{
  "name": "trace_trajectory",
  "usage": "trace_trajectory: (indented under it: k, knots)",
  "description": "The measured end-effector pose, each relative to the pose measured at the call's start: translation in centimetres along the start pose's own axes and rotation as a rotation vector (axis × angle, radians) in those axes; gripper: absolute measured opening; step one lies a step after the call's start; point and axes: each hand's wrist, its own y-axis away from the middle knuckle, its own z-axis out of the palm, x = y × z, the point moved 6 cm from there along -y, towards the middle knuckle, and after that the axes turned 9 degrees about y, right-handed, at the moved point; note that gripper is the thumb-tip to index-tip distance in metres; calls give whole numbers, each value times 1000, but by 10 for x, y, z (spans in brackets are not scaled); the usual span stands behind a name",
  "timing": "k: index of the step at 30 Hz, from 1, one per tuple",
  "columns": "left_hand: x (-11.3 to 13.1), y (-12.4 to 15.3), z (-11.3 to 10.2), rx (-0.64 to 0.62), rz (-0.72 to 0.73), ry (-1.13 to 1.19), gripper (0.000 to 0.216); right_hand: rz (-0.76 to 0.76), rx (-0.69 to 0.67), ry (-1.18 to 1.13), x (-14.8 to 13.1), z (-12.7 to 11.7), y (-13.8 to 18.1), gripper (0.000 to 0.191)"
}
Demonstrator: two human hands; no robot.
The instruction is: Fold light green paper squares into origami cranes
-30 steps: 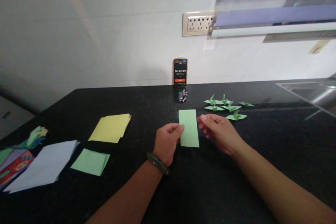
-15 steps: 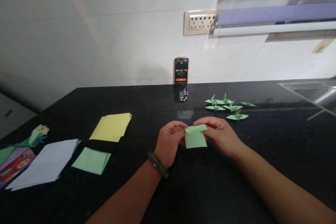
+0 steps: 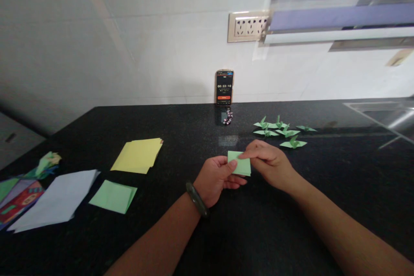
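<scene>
Over the dark counter, a small square of light green origami paper (image 3: 243, 166), folded over on itself, is held up. My left hand (image 3: 217, 177) grips its left side, thumb on the front and fingers beneath. At the right edge of the paper is my right hand (image 3: 271, 160), its index finger laid across the front and the other fingers curled in. Its thumb is partly hidden. Beyond my right hand, several folded green paper cranes (image 3: 280, 131) sit in a group. To the left lies a stack of green paper sheets (image 3: 114, 196).
Yellow paper sheets (image 3: 136, 155), white sheets (image 3: 58, 200) and a colourful packet (image 3: 22, 202) lie on the left. A phone with a timer (image 3: 224, 87) leans on the wall, a beaded strand (image 3: 228, 117) before it. A metal sink (image 3: 388, 116) is at the far right.
The raised flap of the green paper has been folded down, making a smaller square. My right index finger has moved onto its front, and my left thumb now presses on it.
</scene>
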Motion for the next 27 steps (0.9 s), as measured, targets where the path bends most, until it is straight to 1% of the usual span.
trace_trajectory:
  k: [2, 4, 7, 9, 10, 12, 13, 15, 18, 21, 27]
  knots:
    - [0, -1, -1, 24, 6, 13, 22, 16, -4, -9, 1, 0, 0, 22]
    - [0, -1, -2, 46, 17, 10, 20, 76, -1, -58, 3, -1, 0, 21]
    - [3, -2, -3, 85, 61, -37, 18, 284, 3, -209, 13, 1, 2, 24]
    - [4, -2, -3, 103, 93, -102, 17, 409, -43, -269, 18, 6, 5, 29]
    - [5, -2, -3, 103, 110, -136, 17, 438, -81, -269, 19, 9, 6, 27]
    - [6, -2, -1, 89, 148, -192, 18, 458, -147, -243, 19, 15, 7, 23]
    - [7, -2, -1, 83, 169, -212, 19, 467, -154, -244, 20, 16, 8, 23]
    - [8, -2, -2, 86, 197, -253, 20, 499, -108, -288, 23, 17, 9, 25]
    - [8, -2, -5, 125, 213, -322, 17, 538, -35, -376, 27, 16, 10, 26]
    - [9, -1, -6, 149, 236, -374, 16, 547, -35, -404, 28, 19, 11, 26]
    - [11, 0, -3, 147, 288, -479, 20, 548, -20, -385, 28, 21, 10, 26]
